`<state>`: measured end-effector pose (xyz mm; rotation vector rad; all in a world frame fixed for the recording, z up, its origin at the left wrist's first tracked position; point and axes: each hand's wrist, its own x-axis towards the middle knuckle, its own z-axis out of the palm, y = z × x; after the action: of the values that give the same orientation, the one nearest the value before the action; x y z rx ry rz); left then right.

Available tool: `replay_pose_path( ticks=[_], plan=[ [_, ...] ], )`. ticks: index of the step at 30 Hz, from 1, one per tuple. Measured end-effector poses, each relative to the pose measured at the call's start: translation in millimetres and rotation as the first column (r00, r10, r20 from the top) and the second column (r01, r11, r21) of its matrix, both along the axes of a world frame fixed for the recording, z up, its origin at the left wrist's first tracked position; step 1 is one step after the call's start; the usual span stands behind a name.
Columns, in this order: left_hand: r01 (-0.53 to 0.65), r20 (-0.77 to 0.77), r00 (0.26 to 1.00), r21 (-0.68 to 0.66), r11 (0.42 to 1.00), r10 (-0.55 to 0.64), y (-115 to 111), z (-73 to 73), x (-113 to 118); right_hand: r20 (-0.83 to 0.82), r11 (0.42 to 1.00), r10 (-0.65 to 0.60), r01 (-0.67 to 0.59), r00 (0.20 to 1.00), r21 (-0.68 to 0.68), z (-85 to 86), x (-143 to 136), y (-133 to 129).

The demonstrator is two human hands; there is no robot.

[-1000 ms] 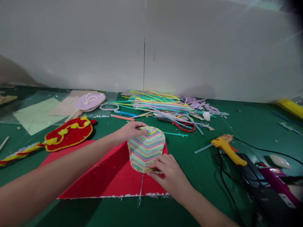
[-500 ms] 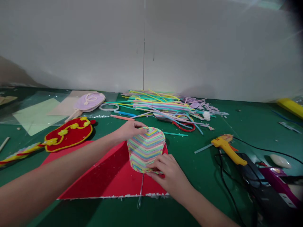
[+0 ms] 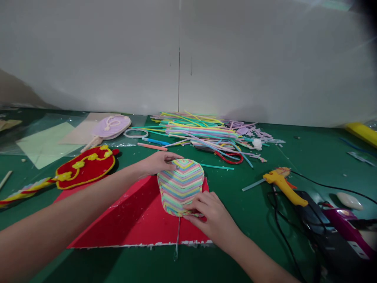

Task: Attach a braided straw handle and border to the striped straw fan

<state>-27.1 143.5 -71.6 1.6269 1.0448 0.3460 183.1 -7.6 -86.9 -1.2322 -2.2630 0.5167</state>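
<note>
"What are the hands doing?"

"From my remote view, the left hand (image 3: 159, 162) grasps the upper-left edge of a rounded, flat disc with pastel zigzag stripes (image 3: 180, 184). The right hand (image 3: 210, 214) pinches its lower-right edge. A thin, looped metal wire (image 3: 178, 239) extends below the disc, left of the right hand."

"What lies around them?"

"Beneath is a glossy red sheet with a ragged white edge (image 3: 123, 232). Beyond the hands is a pile of thin pastel strips (image 3: 203, 131); to the right hand's right, a yellow glue gun (image 3: 282, 186)."

"Which step is this?"

"I judge it as steadying and adjusting the disc. Moving it further calls for both grips to work together, without bending the rim."

"What differs from half a second earlier?"

"The disc's top has tipped slightly left with the left hand, and the wire's lower end has swung right."
</note>
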Motion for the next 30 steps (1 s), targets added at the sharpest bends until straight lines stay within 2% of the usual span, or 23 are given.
replay_pose_path(
  ticks=[9, 11, 13, 14, 16, 19, 22, 23, 25, 27, 30],
  plan=[
    [0.053, -0.04, 0.998, 0.091, 0.994, -0.049, -6.2, 3.8, 14.7, 0.033, 0.997, 0.074, -0.074, 0.997, -0.022, 10.9, 10.3, 5.1],
    [0.069, -0.093, 0.994, 0.14, 0.988, -0.056, -7.4, 6.5, 17.5, 0.037, 0.997, 0.069, -0.068, 0.997, -0.035, 11.7, 11.1, 5.3],
    [0.065, -0.186, 0.982, 0.25, 0.966, -0.018, -12.5, 11.1, 17.6, 0.033, 0.997, 0.065, -0.063, 0.997, -0.048, 11.1, 11.6, 5.3],
    [0.062, -0.237, 0.971, 0.332, 0.941, 0.02, -17.6, 13.8, 16.5, 0.027, 0.996, 0.066, -0.065, 0.997, -0.054, 10.3, 11.8, 5.4],
    [0.051, -0.308, 0.941, 0.532, 0.845, 0.137, -34.3, 18.5, 12.6, 0.014, 0.996, 0.068, -0.067, 0.998, -0.066, 8.4, 12.4, 5.7],
    [0.134, -0.325, 0.935, 0.689, 0.712, 0.139, -75.2, 18.5, 5.9, 0.001, 0.994, 0.073, -0.073, 0.997, -0.081, 6.3, 13.5, 6.5],
    [0.211, -0.344, 0.934, 0.749, 0.628, 0.096, -123.9, 7.4, 3.0, 0.0, 0.993, 0.075, -0.075, 0.997, -0.09, 6.3, 14.3, 7.4],
    [0.258, -0.345, 0.938, 0.77, 0.584, 0.041, -138.5, 2.4, 3.3, 0.003, 0.993, 0.075, -0.074, 0.997, -0.092, 6.6, 14.4, 7.7],
    [0.327, -0.381, 0.925, 0.774, 0.543, -0.014, -161.5, -6.9, 5.1, 0.008, 0.992, 0.076, -0.075, 0.997, -0.098, 7.4, 14.7, 8.2],
    [0.329, -0.39, 0.921, 0.802, 0.498, 0.02, -174.5, -12.8, 7.4, -0.003, 0.991, 0.08, -0.08, 0.997, -0.108, 7.8, 14.8, 8.5],
    [0.349, -0.403, 0.915, 0.831, 0.433, 0.036, -178.9, -14.4, 9.1, -0.03, 0.987, 0.08, -0.083, 0.996, -0.136, 7.8, 15.3, 8.6]
  ],
)
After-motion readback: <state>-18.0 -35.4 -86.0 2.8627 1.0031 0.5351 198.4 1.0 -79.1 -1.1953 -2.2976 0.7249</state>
